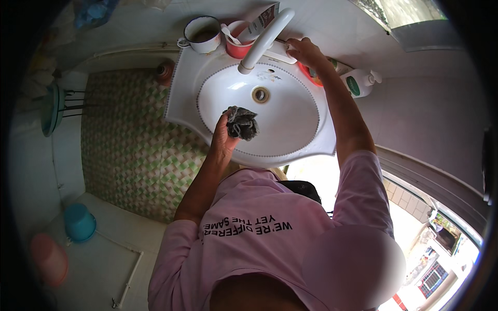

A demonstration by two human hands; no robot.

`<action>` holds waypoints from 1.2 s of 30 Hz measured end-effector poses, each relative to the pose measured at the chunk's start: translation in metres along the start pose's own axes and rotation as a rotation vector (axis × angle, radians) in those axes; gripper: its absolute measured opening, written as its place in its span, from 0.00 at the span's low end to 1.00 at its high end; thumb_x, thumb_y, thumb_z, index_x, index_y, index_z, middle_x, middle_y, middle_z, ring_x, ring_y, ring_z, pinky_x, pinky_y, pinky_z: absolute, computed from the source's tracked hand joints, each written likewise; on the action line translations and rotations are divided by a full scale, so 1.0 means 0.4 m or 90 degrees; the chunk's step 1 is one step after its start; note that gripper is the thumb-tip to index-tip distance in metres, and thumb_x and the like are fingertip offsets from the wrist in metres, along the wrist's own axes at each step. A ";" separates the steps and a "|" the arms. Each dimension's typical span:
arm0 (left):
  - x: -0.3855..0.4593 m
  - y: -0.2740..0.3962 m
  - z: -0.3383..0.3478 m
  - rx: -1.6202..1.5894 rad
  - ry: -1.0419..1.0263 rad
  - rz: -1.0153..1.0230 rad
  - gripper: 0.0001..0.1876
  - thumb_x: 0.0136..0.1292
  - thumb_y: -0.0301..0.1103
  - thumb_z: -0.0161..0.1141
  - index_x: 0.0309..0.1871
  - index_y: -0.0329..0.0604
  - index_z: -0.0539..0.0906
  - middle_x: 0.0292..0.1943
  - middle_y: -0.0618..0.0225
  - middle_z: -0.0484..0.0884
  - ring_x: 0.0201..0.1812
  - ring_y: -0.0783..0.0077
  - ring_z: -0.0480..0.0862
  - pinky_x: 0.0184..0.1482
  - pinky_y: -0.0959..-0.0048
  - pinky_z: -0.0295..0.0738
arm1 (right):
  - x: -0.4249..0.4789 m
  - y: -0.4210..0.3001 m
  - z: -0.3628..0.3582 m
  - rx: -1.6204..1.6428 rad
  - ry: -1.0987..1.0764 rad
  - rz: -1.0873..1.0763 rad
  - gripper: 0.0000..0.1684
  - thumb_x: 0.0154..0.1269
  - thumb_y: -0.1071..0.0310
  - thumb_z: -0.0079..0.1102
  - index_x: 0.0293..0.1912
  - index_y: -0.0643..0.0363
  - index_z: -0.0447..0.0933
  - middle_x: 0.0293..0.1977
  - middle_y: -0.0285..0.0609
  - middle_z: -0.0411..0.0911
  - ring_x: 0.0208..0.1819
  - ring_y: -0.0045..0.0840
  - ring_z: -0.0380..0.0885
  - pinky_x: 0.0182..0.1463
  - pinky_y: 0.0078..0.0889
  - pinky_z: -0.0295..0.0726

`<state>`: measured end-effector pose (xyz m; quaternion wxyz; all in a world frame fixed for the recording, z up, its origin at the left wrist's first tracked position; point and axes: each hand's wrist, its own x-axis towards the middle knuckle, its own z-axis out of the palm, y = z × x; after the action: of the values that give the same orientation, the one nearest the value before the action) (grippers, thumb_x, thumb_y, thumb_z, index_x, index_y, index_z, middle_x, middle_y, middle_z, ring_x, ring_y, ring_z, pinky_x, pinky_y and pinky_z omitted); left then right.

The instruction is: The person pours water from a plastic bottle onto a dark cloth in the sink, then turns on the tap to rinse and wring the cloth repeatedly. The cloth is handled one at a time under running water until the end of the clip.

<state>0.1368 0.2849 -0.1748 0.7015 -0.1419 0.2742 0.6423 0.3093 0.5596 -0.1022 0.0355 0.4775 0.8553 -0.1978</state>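
Observation:
My left hand [225, 134] holds a crumpled dark grey mesh cloth [243, 123] over the front left of the white washbasin [288, 132]. Beyond it is the round drain [260, 94]. A white tap [268, 35] arches over the bowl from the back, and no stream of water shows under its spout. My right hand [305, 52] reaches to the right end of the tap's white base [281, 52], fingers bent over it. The hand hides what lies beneath, so whether it grips a handle is unclear.
Behind the bowl stand an enamel mug [202, 35] and a red cup [238, 48] holding a toothbrush [230, 34] and a tube [260, 24]. At right are a red dish [307, 74] and a pump bottle [358, 82]. Blue [79, 221] and pink [49, 259] buckets are at lower left.

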 end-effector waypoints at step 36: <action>0.009 -0.019 -0.011 0.016 -0.007 -0.034 0.13 0.60 0.40 0.48 0.38 0.40 0.75 0.35 0.63 0.79 0.38 0.67 0.79 0.43 0.66 0.74 | -0.097 -0.099 0.479 0.457 0.142 0.066 0.15 0.56 0.66 0.47 0.41 0.63 0.74 0.36 0.51 0.77 0.40 0.39 0.75 0.46 0.31 0.72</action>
<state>0.1434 0.2845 -0.1818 0.7215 -0.1369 0.2748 0.6206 0.2729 0.4387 -0.2565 -0.2176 0.5205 0.7050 -0.4299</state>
